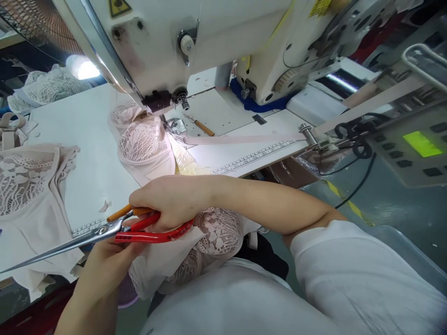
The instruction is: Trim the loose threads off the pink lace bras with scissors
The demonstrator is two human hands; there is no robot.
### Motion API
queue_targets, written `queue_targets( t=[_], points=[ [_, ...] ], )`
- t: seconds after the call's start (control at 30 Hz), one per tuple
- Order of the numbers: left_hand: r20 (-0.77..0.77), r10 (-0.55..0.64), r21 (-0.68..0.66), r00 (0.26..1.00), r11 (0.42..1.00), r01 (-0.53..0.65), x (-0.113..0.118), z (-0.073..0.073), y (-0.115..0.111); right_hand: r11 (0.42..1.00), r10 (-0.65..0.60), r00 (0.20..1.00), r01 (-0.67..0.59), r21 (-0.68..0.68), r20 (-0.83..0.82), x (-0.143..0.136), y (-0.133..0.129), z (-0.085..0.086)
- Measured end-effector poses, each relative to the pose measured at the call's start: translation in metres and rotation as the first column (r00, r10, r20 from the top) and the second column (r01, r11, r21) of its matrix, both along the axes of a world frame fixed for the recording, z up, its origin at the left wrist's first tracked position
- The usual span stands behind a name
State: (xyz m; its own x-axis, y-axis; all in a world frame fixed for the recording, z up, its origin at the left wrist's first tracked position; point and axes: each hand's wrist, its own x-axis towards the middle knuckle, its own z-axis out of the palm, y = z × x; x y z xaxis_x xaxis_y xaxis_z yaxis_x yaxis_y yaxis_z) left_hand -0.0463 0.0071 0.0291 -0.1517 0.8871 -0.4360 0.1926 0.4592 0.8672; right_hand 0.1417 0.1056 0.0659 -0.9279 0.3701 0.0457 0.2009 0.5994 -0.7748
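Observation:
My right hand (171, 200) is closed round the red handles of a pair of scissors (150, 232), whose long blades point to the lower left. Just below it, my left hand (113, 253) has its fingers bent at beige fabric (171, 253) under the scissors; its fingertips are partly hidden. An orange-handled tool (120, 212) shows beside my right hand. Pale pink lace bra pieces (218, 230) hang at the table's front edge against my lap. Another lace cup (141, 142) lies under the sewing machine's needle area.
The sewing machine (223, 28) spans the top. A pale strip (240, 139) runs right to a metal guide (307, 132). More lace pieces (28, 186) lie at the left. A small awl (204, 128) and a printed ruler (254, 157) are on the table. A control panel (415, 149) stands right.

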Motion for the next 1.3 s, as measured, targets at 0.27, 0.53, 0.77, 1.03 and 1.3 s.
queue_targets(
  t=[0.27,0.53,0.77,1.03,1.3],
  points=[
    [0.224,0.075,0.013,0.972,0.997,-0.08,0.004,0.001,-0.005,0.899,-0.245,0.969,0.222,-0.377,-0.015,0.046,-0.044,-0.025],
    [0.299,-0.063,0.001,0.952,0.998,0.066,-0.007,-0.011,-0.008,0.959,-0.099,0.912,0.194,-0.208,0.397,0.06,-0.079,-0.047],
    [0.298,-0.07,-0.023,0.952,0.997,0.08,-0.003,-0.012,-0.011,0.925,-0.156,0.901,0.277,-0.258,0.406,0.048,-0.079,-0.041],
    [0.314,-0.069,0.0,0.947,0.997,0.072,-0.002,-0.013,-0.012,0.903,-0.198,0.88,0.335,-0.269,0.431,0.039,-0.084,-0.044],
    [0.261,-0.108,0.038,0.959,0.994,0.102,-0.004,-0.006,-0.013,0.806,-0.283,0.902,0.407,-0.429,0.326,0.041,-0.087,-0.046]
  ],
)
